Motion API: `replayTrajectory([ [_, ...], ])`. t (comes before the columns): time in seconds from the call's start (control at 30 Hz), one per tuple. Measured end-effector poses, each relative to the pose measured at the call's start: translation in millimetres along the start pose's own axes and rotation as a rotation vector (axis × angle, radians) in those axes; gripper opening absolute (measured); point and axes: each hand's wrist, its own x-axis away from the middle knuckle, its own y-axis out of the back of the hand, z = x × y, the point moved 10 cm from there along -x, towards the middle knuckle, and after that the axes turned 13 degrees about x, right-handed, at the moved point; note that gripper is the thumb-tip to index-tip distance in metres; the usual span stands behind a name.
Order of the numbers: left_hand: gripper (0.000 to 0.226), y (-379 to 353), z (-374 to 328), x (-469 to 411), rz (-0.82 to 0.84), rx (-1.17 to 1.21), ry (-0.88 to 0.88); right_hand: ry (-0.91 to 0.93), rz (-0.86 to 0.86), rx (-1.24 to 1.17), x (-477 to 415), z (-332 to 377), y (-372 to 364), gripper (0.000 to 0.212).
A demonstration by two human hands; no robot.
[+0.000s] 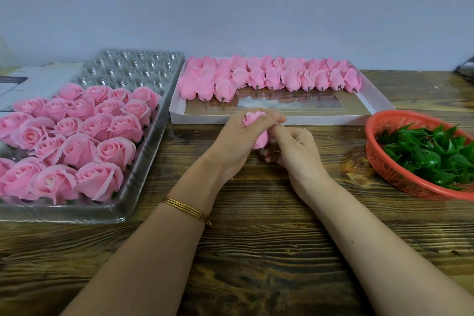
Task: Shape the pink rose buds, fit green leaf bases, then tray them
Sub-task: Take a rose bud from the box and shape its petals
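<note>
A pink rose bud sits between both hands above the middle of the wooden table. My left hand grips its upper part, fingers curled over the top. My right hand pinches its lower part from the right; the bud's base is hidden. A white shallow box behind holds rows of unshaped pink buds with dark stems. A clear plastic tray at the left carries several finished roses. A red basket at the right is full of green leaf bases.
The tray's far cells stand empty. A grey-white cardboard box lies behind the tray at the far left. A dark object shows at the right edge. A pale wall rises behind the table.
</note>
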Motion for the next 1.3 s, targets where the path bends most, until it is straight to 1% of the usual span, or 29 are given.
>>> replayTrajectory([
  [0.23,0.016,3,0,0,-0.035,-0.009,-0.003,0.019,0.000,0.019,0,1,0,0.033],
  [0.37,0.017,9,0,-1,-0.081,0.005,-0.012,0.025,0.039,0.015,3,6,-3,0.038],
  [0.53,0.020,20,1,-2,-0.153,0.101,0.002,0.049,0.106,0.014,8,10,-8,0.018],
  [0.67,0.024,26,4,-6,-0.202,0.165,0.007,0.088,0.124,0.100,9,12,-12,0.006],
  [0.77,0.020,25,3,-6,-0.196,0.160,-0.015,0.126,0.090,0.152,7,11,-12,0.015],
  [0.9,0.041,21,5,-7,-0.193,0.140,-0.014,0.159,0.026,0.228,6,8,-10,0.019],
  [0.93,0.039,19,5,-6,-0.185,0.153,-0.011,0.163,0.010,0.238,6,8,-9,0.019],
  [1.03,0.018,12,2,-3,-0.144,0.177,-0.005,0.176,-0.019,0.238,5,8,-6,0.019],
  [1.13,0.013,11,0,-2,-0.124,0.153,-0.005,0.187,-0.005,0.225,5,10,-6,0.017],
  [1.3,0.010,12,-2,0,-0.116,0.102,-0.013,0.189,0.092,0.154,8,16,-11,0.020],
])
